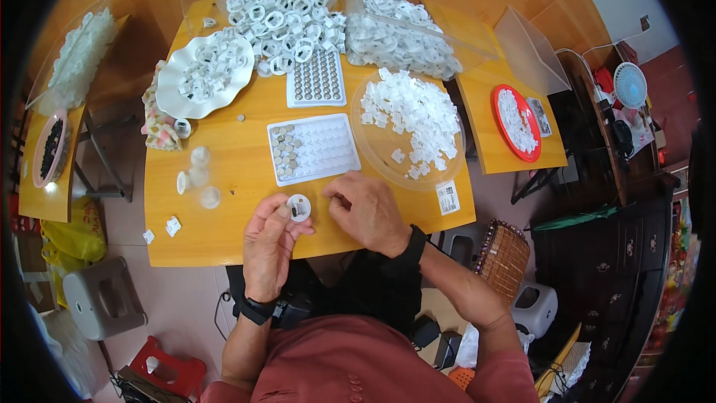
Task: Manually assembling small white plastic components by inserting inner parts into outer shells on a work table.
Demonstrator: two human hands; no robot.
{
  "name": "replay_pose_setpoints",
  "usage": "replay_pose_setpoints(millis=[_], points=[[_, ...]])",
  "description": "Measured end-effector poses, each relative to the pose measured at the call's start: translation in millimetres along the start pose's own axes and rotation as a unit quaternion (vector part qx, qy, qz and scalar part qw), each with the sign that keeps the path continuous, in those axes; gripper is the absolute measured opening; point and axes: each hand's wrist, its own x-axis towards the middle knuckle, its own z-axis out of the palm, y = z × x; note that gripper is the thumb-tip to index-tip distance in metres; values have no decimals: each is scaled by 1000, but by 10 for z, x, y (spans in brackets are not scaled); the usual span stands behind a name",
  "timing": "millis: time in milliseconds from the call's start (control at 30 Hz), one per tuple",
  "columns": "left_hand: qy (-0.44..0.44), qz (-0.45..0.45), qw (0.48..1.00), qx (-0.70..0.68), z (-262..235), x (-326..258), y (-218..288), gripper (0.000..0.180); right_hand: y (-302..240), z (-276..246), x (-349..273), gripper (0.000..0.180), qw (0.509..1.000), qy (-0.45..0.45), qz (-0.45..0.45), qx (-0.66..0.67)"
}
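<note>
A small round white plastic housing with a dark part in its middle (300, 207) is pinched between the thumb and fingers of my left hand (270, 242), just over the table's near edge. Close on its right, my right hand (371, 213) has its fingers curled in, thumb against forefinger; whatever they hold, if anything, is hidden. Beyond my hands lies a white moulded tray (335, 140) with silver button cells in its left part. Behind that, a second tray (317, 104) is filled with button cells. To the right, a clear round tray (373, 168) carries a heap of small white plastic pieces.
A scalloped white plate (170, 67) with housings, a large housing pile (276, 11) and a clear box of parts (403, 41) line the back. Small clear cups (199, 157) stand left. A red plate (531, 151) lies on the right table; stools (104, 298) stand below.
</note>
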Motion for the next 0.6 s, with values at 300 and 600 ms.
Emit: replay_pose_setpoints(millis=[300, 600], points=[[0, -1, 1000, 17, -18, 0, -2, 22, 54, -82, -68, 10, 1000, 13, 21, 3], [6, -2, 1000, 11, -17, -7, 2, 20, 56, -194, -153, 16, 997, 4, -71, 3]])
